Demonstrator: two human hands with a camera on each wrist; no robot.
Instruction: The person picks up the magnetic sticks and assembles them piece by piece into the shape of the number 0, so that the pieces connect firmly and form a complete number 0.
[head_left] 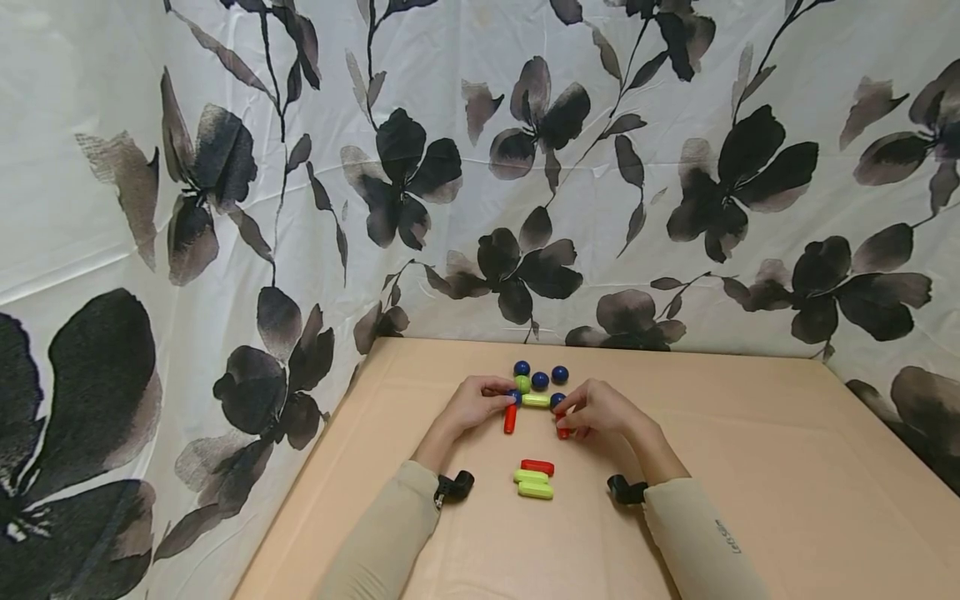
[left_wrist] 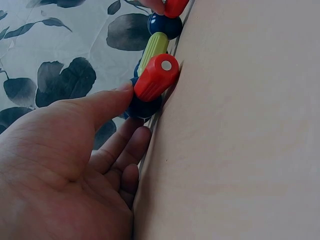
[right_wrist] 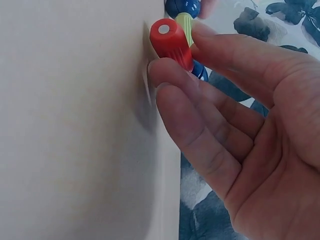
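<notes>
My left hand (head_left: 476,406) pinches a blue ball (head_left: 515,397) between thumb and fingers. A red magnetic rod (head_left: 510,419) sticks out from that ball toward me, a pale disc showing on its end in the left wrist view. A yellow-green rod (head_left: 536,401) runs from this ball to a second blue ball (head_left: 557,400) on the right. There, the thumb and fingers of my right hand (head_left: 606,410) hold another red magnetic rod (right_wrist: 171,44) beside the ball. Whether that rod touches the ball is hidden by the fingers.
Behind the joined pieces lie a yellow-green piece (head_left: 522,384) and blue balls (head_left: 540,381), close together. Nearer me on the tan table (head_left: 750,467) are a loose red rod (head_left: 537,467) and two yellow-green rods (head_left: 536,491). A flower-printed cloth (head_left: 600,208) hangs behind the table.
</notes>
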